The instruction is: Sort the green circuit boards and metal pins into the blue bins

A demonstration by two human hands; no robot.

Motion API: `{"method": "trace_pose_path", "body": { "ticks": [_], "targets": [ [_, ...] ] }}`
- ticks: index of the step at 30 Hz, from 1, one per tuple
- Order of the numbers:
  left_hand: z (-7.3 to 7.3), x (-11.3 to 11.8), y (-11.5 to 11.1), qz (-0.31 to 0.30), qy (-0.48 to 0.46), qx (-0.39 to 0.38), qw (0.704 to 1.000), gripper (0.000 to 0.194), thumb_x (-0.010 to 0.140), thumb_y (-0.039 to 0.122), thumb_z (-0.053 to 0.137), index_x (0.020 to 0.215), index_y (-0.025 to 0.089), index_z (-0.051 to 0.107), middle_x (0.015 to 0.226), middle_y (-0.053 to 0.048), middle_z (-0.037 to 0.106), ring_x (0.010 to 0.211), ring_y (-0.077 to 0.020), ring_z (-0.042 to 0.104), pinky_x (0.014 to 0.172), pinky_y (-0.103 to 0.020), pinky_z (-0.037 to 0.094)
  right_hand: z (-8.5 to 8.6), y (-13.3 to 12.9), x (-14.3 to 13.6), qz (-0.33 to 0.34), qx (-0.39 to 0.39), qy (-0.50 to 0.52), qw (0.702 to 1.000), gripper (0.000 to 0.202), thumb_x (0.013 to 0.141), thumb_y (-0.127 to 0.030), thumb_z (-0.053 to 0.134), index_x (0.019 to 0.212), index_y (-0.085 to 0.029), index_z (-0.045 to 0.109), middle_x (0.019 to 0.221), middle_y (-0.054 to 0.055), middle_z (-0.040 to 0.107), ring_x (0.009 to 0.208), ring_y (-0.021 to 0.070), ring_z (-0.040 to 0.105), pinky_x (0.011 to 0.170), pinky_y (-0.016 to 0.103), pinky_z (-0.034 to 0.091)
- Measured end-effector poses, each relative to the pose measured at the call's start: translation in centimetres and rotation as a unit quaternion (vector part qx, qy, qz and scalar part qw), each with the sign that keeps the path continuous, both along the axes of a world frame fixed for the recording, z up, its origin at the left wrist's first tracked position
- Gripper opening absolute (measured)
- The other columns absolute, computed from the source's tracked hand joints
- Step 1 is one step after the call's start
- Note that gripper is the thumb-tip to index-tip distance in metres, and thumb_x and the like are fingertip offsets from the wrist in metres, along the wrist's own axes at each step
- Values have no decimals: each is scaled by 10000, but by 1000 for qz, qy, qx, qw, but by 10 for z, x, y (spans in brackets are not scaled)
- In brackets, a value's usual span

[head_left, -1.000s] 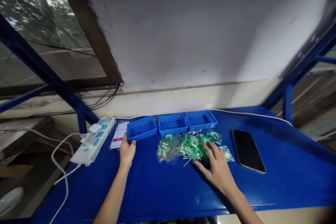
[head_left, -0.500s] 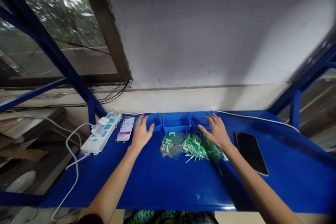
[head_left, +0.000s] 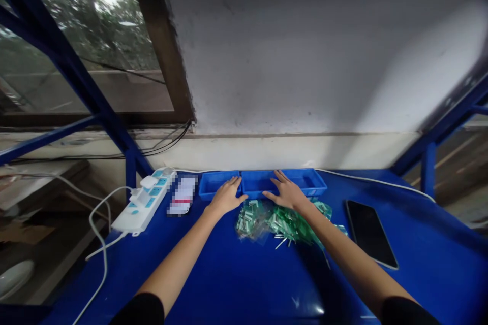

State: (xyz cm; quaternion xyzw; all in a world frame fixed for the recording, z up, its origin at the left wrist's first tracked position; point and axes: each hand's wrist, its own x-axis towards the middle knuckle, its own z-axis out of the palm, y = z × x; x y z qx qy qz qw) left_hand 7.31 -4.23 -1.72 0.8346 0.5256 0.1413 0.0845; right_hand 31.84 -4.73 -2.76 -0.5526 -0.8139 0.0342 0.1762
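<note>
Three blue plastic bins stand side by side against the wall: a left bin (head_left: pixel 208 195), a middle bin (head_left: pixel 256 193) and a right bin (head_left: pixel 315 191). My left hand (head_left: pixel 227 196) lies over the front edge where the left and middle bins meet, fingers spread. Across the middle bin's right part reaches my right hand (head_left: pixel 287 193), also open with thumb apart. Neither hand grips anything I can see; fingertip contact is unclear. In front of the bins lie a clear plastic bag (head_left: pixel 249 219) of small pale pieces and green plastic bags (head_left: pixel 292 222) with thin metallic pieces, partly under my right forearm.
On the blue table (head_left: pixel 236 279), a white power strip (head_left: pixel 143 208) with plugs and a trailing cable lies left. Beside it is a partly blurred white phone-like item (head_left: pixel 184 195). A dark phone (head_left: pixel 370 233) rests at the right. A white cable (head_left: pixel 373 179) runs along the back.
My left hand has moved right, from the left bin to its junction with the middle bin. My right hand has moved left, off the right bin. The view has shifted slightly.
</note>
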Motion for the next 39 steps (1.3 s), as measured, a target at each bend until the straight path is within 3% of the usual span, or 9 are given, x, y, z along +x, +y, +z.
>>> {"method": "trace_pose_path", "body": {
  "ticks": [6, 11, 12, 14, 19, 23, 28, 34, 39],
  "targets": [
    [1, 6, 3, 0, 1, 18, 1000, 575, 821, 374, 564, 1318, 114, 437, 1366, -184, 453, 1291, -298, 390, 1038, -421, 346, 7, -1, -6, -24, 33, 32, 999, 694, 815, -611, 459, 1210, -50, 561, 1361, 230, 434, 1294, 327, 363, 1026, 423, 339],
    [14, 10, -20, 12, -8, 54, 998, 600, 839, 395, 545, 1350, 124, 386, 1419, -184, 370, 1349, -339, 253, 1086, -507, 216, 20, -34, 28, -96, 112, 96, 984, 517, 930, -480, 287, 1279, -152, 484, 1315, 146, 491, 1263, 257, 400, 1041, 439, 314],
    [14, 13, -30, 16, -19, 73, 997, 568, 879, 399, 478, 1367, 133, 359, 1431, -174, 345, 1355, -322, 238, 1090, -496, 210, 18, -46, 40, -117, 133, 110, 978, 496, 933, -462, 285, 1279, -162, 477, 1292, 144, 503, 1247, 258, 412, 1032, 449, 320],
    [10, 22, -53, -7, -78, 119, 990, 465, 914, 392, 411, 1323, 170, 418, 1365, -134, 422, 1287, -260, 361, 1064, -419, 295, 6, -69, 63, -113, 144, 106, 977, 473, 887, -494, 397, 1239, -200, 514, 1210, 121, 554, 1160, 266, 484, 991, 444, 368],
    [-16, 51, -82, -99, -60, 51, 992, 584, 824, 530, 514, 1338, 279, 399, 1376, -99, 405, 1268, -308, 358, 999, -497, 350, -35, -95, 88, -109, 1, -34, 993, 662, 797, -648, 436, 1328, -254, 443, 1343, 133, 444, 1262, 334, 373, 1000, 545, 319],
    [-24, 61, -78, -104, -28, 11, 994, 601, 796, 534, 542, 1341, 330, 393, 1378, -66, 421, 1281, -332, 332, 1012, -557, 297, -42, -95, 75, -104, -31, -41, 993, 652, 826, -649, 372, 1362, -280, 395, 1418, 105, 371, 1332, 313, 277, 1061, 545, 234],
    [-18, 55, -79, -117, -45, 16, 992, 481, 789, 361, 572, 1257, 294, 482, 1325, -64, 484, 1257, -296, 383, 1024, -505, 310, -32, -107, 50, -102, -40, -12, 994, 648, 834, -639, 366, 1354, -255, 403, 1422, 100, 375, 1353, 305, 241, 1078, 539, 207],
    [-23, 43, -77, -151, -96, 32, 983, 451, 763, 211, 558, 1208, 229, 489, 1277, -81, 534, 1227, -259, 435, 1030, -447, 338, -29, -113, 13, -90, -30, 26, 995, 661, 828, -626, 393, 1362, -236, 377, 1422, 111, 375, 1346, 311, 250, 1081, 525, 201],
    [-25, 36, -83, -144, -107, 59, 982, 621, 771, 92, 470, 1359, 236, 333, 1358, -76, 455, 1256, -234, 401, 1079, -448, 276, -32, -113, -7, -98, -11, 29, 995, 654, 837, -641, 351, 1345, -230, 396, 1391, 117, 405, 1319, 321, 277, 1071, 562, 168]
  ]
}}
